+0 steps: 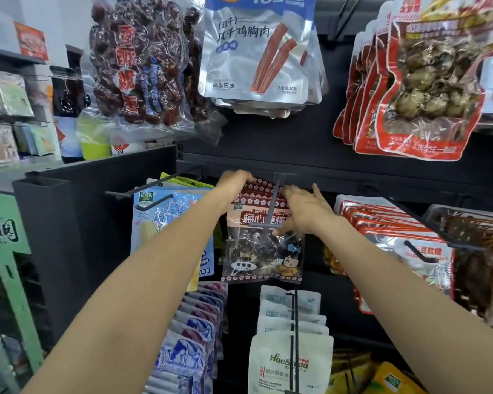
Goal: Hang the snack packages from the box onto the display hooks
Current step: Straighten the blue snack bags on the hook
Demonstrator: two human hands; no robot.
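1. Blue-and-white packets hang on the hook at left, not handled.
2. Left hand: fingers curled over the top left edge of the plum lollipop packages, gripping them.
3. The packages sit on the centre display hook; the prong runs out in front of their headers. Several headers are stacked behind the front one, so part of the hanging looks done.
4. Right hand: fingers pinch the top right edge, thumb low near the prong tip.
5. Red packets at right, untouched.
6. Box not in view; remaining stock cannot be judged.
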